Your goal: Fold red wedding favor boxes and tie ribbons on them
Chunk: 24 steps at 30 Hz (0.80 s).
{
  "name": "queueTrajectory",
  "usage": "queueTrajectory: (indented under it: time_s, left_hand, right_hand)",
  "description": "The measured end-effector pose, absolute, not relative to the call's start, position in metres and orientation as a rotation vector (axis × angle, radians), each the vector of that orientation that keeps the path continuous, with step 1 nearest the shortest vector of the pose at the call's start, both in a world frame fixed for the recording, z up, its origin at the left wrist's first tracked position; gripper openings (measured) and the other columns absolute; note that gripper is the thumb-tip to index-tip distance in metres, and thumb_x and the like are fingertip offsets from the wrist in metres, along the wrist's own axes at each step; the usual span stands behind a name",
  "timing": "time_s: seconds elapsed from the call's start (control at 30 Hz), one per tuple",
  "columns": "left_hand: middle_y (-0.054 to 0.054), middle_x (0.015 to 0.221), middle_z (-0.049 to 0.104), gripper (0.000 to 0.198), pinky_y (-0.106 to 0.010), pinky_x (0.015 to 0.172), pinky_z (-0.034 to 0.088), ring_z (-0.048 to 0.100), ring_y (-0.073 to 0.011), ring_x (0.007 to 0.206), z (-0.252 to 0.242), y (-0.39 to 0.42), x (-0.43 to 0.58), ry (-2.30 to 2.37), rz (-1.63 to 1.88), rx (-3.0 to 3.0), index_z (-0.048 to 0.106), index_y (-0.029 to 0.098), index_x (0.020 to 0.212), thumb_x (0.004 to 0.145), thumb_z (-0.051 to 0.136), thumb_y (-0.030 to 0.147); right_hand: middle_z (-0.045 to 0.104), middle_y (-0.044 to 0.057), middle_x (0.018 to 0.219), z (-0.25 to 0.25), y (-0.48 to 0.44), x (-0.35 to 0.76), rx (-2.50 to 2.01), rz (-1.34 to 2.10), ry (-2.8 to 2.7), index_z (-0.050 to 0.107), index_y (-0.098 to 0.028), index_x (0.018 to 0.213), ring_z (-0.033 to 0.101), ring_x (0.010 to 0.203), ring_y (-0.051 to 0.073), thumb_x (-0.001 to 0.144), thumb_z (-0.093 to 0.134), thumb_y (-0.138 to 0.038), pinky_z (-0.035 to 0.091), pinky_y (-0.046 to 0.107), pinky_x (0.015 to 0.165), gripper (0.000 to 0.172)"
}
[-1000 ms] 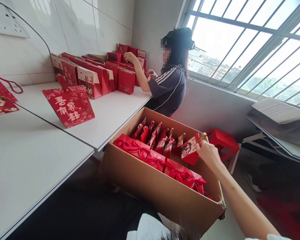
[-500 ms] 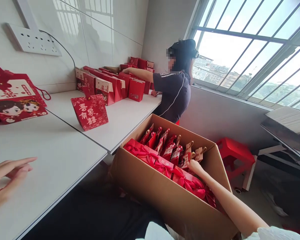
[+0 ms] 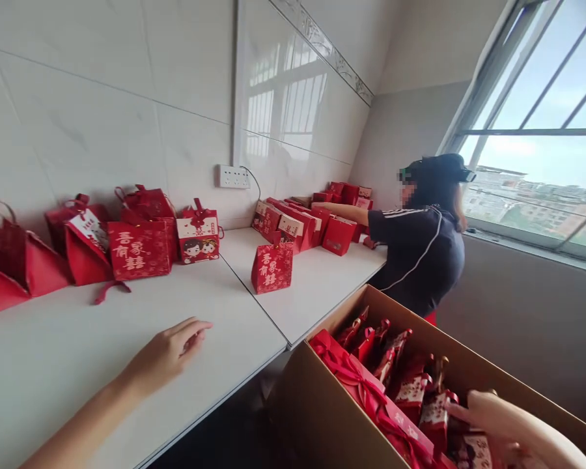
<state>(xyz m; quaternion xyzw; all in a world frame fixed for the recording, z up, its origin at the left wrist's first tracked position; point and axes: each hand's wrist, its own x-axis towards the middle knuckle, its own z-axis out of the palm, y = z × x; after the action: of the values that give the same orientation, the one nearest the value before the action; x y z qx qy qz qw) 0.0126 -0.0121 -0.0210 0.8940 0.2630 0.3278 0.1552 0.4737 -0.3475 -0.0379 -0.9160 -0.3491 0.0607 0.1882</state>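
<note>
My left hand [image 3: 168, 352] hovers just above the white table [image 3: 224, 326], fingers loosely stretched, holding nothing. The nearest thing ahead of it is a small red gift bag [image 3: 272, 267] with gold characters. My right hand [image 3: 508, 426] is low at the right over the open cardboard box [image 3: 322, 417], fingers extended and nothing in them that I can see. It is right beside the small red gift boxes with handles [image 3: 410, 391] standing inside. Flat red boxes tied with ribbon [image 3: 366, 391] lie along the box's near wall.
More red bags [image 3: 139, 247] line the tiled wall at the left, under a power socket [image 3: 232, 176]. A co-worker [image 3: 420, 247] in a dark top reaches among red boxes [image 3: 336, 234] at the table's far end. A barred window [image 3: 542, 163] is at the right.
My right hand set the small red box it held down into the carton and let go. My left hand came into view and moved forward over the table. My view swung left.
</note>
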Motion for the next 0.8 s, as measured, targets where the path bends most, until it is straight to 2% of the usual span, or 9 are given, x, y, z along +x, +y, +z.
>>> queueTrajectory:
  time_s: [0.03, 0.13, 0.23, 0.3, 0.37, 0.43, 0.53, 0.7, 0.8]
  left_hand:
    - [0.001, 0.072, 0.067, 0.024, -0.019, 0.054, 0.05, 0.063, -0.0124, 0.057, -0.02, -0.014, 0.013, 0.752, 0.942, 2.572, 0.065, 0.024, 0.09, 0.086, 0.042, 0.03]
    - [0.0, 0.074, 0.068, 0.026, -0.02, 0.056, 0.05, 0.064, -0.0123, 0.059, -0.02, -0.014, 0.011, 0.737, 0.947, 2.64, 0.065, 0.023, 0.09, 0.087, 0.039, 0.026]
    - [-0.001, 0.077, 0.069, 0.027, -0.023, 0.06, 0.051, 0.065, -0.0142, 0.064, -0.019, -0.007, 0.004, 0.755, 0.981, 2.741, 0.065, 0.022, 0.089, 0.086, 0.038, 0.022]
    - [-0.002, 0.078, 0.068, 0.028, -0.024, 0.06, 0.05, 0.065, -0.0144, 0.064, -0.019, 0.001, -0.004, 0.833, 1.03, 2.746, 0.065, 0.021, 0.089, 0.085, 0.037, 0.021]
    - [-0.002, 0.079, 0.068, 0.027, -0.024, 0.059, 0.049, 0.063, -0.0133, 0.061, -0.018, 0.007, -0.011, 0.933, 1.074, 2.692, 0.063, 0.021, 0.09, 0.085, 0.036, 0.02]
    - [-0.002, 0.079, 0.067, 0.026, -0.025, 0.06, 0.049, 0.062, -0.0133, 0.06, -0.018, 0.01, -0.016, 0.999, 1.118, 2.638, 0.063, 0.021, 0.09, 0.084, 0.037, 0.019]
    - [-0.002, 0.076, 0.067, 0.025, -0.028, 0.066, 0.05, 0.063, -0.0162, 0.065, -0.014, 0.009, -0.017, 1.053, 1.206, 2.59, 0.064, 0.022, 0.089, 0.083, 0.04, 0.02]
    - [-0.004, 0.079, 0.066, 0.019, -0.032, 0.075, 0.05, 0.063, -0.0199, 0.079, -0.001, 0.006, -0.018, 1.128, 1.577, 2.022, 0.063, 0.021, 0.088, 0.082, 0.047, 0.031]
    - [-0.003, 0.074, 0.061, 0.023, -0.031, 0.074, 0.048, 0.06, -0.0187, 0.076, 0.005, 0.013, -0.029, 1.198, 1.863, 1.472, 0.06, 0.02, 0.081, 0.083, 0.044, 0.036]
  right_hand:
    - [0.047, 0.005, 0.039, -0.021, -0.321, 0.47, -2.616, 0.341, -1.127, 0.036, -0.027, 0.031, 0.047, 0.04, 0.02, 0.059, 0.066, -0.044, 0.038, 0.04, 0.054, 0.045]
    - [0.067, 0.01, 0.07, 0.025, -0.223, 0.441, -2.282, 0.297, -1.467, 0.06, -0.028, 0.065, 0.06, 0.067, 0.027, 0.07, 0.057, -0.049, 0.042, 0.043, 0.07, 0.022]
    - [0.061, 0.014, 0.113, 0.05, -0.12, 0.405, -1.808, 0.291, -1.439, 0.057, -0.023, 0.098, 0.061, 0.095, 0.032, 0.058, 0.07, -0.052, 0.043, 0.048, 0.086, 0.051]
    - [0.052, 0.016, 0.125, 0.055, -0.062, 0.386, -1.604, 0.304, -1.399, 0.053, -0.021, 0.104, 0.053, 0.111, 0.034, 0.049, 0.075, -0.055, 0.043, 0.05, 0.089, 0.068]
    - [0.057, 0.012, 0.118, 0.054, -0.018, 0.37, -1.516, 0.371, -1.442, 0.054, -0.022, 0.099, 0.053, 0.11, 0.031, 0.049, 0.076, -0.056, 0.045, 0.046, 0.087, 0.065]
    - [0.063, 0.008, 0.095, 0.052, 0.013, 0.354, -1.449, 0.464, -1.489, 0.055, -0.02, 0.088, 0.059, 0.091, 0.025, 0.052, 0.075, -0.057, 0.048, 0.043, 0.078, 0.056]
    - [0.057, 0.001, 0.073, 0.051, 0.039, 0.321, -1.335, 0.527, -1.522, 0.05, -0.02, 0.076, 0.055, 0.071, 0.018, 0.059, 0.07, -0.057, 0.048, 0.038, 0.07, 0.046]
    - [0.055, 0.0, 0.081, 0.05, 0.053, 0.234, -1.041, 0.657, -1.639, 0.047, -0.023, 0.084, 0.052, 0.079, 0.018, 0.072, 0.064, -0.051, 0.046, 0.033, 0.074, 0.035]
    - [0.058, 0.001, 0.083, 0.039, 0.054, 0.183, -0.891, 0.867, -1.747, 0.051, -0.023, 0.085, 0.055, 0.08, 0.02, 0.073, 0.065, -0.052, 0.047, 0.034, 0.075, 0.034]
